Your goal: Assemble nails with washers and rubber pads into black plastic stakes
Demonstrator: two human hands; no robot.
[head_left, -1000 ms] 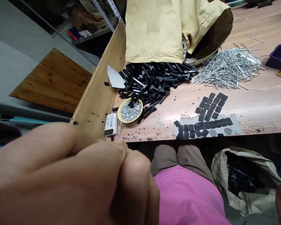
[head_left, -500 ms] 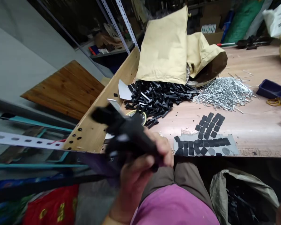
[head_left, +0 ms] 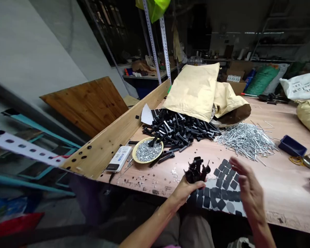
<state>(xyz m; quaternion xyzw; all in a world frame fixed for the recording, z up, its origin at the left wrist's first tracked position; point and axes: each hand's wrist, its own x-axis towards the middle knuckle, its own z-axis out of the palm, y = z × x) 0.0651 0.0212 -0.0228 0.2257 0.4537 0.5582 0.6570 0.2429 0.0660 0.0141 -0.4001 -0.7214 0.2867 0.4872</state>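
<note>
My left hand (head_left: 185, 189) is closed around a bunch of black plastic parts (head_left: 196, 170), held upright just above the near edge of the wooden table (head_left: 286, 193). My right hand (head_left: 246, 187) hovers to the right of the bunch, fingers stretched out and apart, holding nothing. Under both hands lies a grey sheet with several black pads (head_left: 226, 193) on it. A large pile of black plastic parts (head_left: 179, 129) spills from a tan paper sack (head_left: 196, 89) further back.
A yellow dish of small silver nuts (head_left: 147, 154) stands left of the hands, beside a white calculator-like device (head_left: 119, 158). A heap of metal pins (head_left: 245, 139) lies to the right, with a blue tray (head_left: 291, 146) beyond. A wooden side board (head_left: 119, 134) borders the table's left.
My left hand, first close to the camera, has moved out over the table edge with the black parts. My right hand has come into view. The view has tilted upward.
</note>
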